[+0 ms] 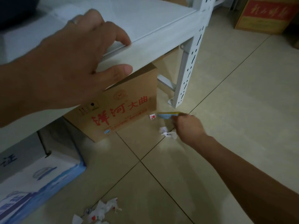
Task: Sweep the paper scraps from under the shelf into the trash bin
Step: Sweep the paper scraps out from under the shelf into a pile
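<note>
My left hand (68,62) grips the front edge of the white metal shelf (150,38), fingers on top and thumb below. My right hand (188,126) reaches down to the floor by the shelf's leg (186,75) and is closed on a small blue and yellow object (166,115), which looks like a brush or scrubber. A torn playing-card scrap with a red heart (152,117) lies just left of it. White crumpled scraps (167,133) lie under my right wrist. A pile of torn paper scraps (100,210) sits on the tiles near the bottom edge. No trash bin is visible.
A brown cardboard box with red characters (126,107) stands under the shelf. A blue and white carton (35,175) lies at the lower left. Another brown and red carton (267,13) stands at the far right. Beige floor tiles (234,94) spread to the right.
</note>
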Motion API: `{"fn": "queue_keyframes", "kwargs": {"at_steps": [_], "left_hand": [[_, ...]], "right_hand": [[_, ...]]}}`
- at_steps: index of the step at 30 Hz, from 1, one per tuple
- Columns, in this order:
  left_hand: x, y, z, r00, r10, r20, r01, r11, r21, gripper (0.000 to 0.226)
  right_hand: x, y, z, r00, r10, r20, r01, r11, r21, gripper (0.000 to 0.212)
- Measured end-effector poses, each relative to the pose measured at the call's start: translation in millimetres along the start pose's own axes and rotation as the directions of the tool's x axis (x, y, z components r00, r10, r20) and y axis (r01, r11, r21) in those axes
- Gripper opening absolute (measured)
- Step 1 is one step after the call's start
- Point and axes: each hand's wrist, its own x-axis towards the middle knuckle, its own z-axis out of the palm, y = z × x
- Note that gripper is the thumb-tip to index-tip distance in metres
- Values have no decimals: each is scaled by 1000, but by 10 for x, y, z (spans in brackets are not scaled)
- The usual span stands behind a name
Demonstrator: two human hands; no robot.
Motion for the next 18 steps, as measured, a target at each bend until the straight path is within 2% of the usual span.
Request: {"fn": "queue_keyframes", "kwargs": {"at_steps": [3,5,7,11,14,16,18], "left_hand": [[-12,-18,-3,999,-18,-36,17,1000,-15,50],[-71,20,-40,999,-6,-54,6,1000,1,48],[-143,41,-101,998,-2,-70,0,1000,-29,49],[-210,55,-159,998,14,-63,-14,1000,-3,55],[-238,35,-172,999,-11,-40,12,1000,24,54],[-257,57,-191,1000,-9,-29,11,999,46,54],[-273,79,-208,1000,15,-27,-14,998,63,55]], "right_hand": [[-58,-188,20,984,-170,56,169,985,15,17],[-254,-204,-19,967,-249,43,248,968,42,18],[-402,-148,-115,971,-239,5,238,970,48,12],[-219,-90,-93,983,-105,-148,100,994,-42,13],[-54,-305,23,989,-144,32,146,986,-85,22],[-115,-513,44,956,-267,124,281,953,-116,32],[-374,-659,6,900,-410,149,422,904,-63,27]]}}
